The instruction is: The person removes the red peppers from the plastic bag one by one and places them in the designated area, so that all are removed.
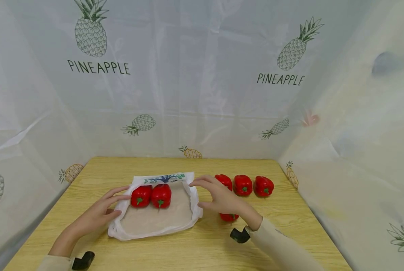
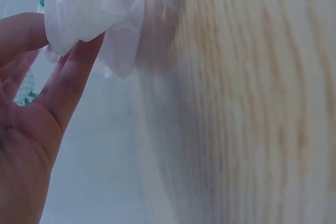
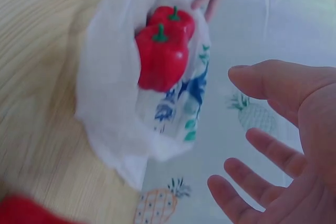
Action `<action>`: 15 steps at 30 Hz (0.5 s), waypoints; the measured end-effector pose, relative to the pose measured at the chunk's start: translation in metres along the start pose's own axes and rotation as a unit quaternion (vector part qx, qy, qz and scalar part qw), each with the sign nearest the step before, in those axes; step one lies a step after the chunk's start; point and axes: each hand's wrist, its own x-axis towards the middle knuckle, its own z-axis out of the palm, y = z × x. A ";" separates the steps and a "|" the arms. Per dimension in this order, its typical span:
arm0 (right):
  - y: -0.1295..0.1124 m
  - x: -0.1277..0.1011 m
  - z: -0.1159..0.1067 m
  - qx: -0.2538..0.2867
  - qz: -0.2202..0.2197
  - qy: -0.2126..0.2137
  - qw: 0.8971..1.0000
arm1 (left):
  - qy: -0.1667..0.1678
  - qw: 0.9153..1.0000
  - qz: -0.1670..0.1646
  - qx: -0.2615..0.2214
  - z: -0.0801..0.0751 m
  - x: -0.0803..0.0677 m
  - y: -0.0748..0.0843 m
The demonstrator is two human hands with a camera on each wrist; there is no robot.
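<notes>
A white plastic bag [image 1: 154, 234] lies on the table with its mouth open and its rim folded out. Two red bell peppers [image 1: 161, 196] sit side by side at the left inside it. My left hand [image 1: 98, 212] is at the bag's left rim, its fairly straight fingers and thumb touching the plastic. In the left wrist view its fingertips are partly hidden by the plastic [image 2: 94, 9]. My right hand [image 1: 220, 197] hovers by the bag's right rim with nothing held. In the right wrist view its thumb and fingers [image 3: 262, 182] are spread apart, beside the bag's printed side.
More red bell peppers [image 1: 243, 185] stand right of the bag, in a row toward the back. Another bell pepper [image 1: 229, 217] is partly covered by my right hand. The wooden table [image 1: 175, 165] ends at a pineapple-printed sheet [image 1: 195, 94] behind and at the sides.
</notes>
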 end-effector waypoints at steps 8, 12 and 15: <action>-0.011 0.033 0.020 0.008 -0.021 -0.018 1.000 | 0.000 1.000 0.012 0.004 -0.001 0.002 0.000; -0.012 0.048 0.032 0.000 -0.043 -0.017 0.999 | -0.003 1.000 0.019 0.001 -0.001 0.002 0.000; -0.013 0.057 0.040 -0.003 -0.047 -0.018 0.999 | -0.003 1.000 0.018 0.000 -0.001 0.003 0.001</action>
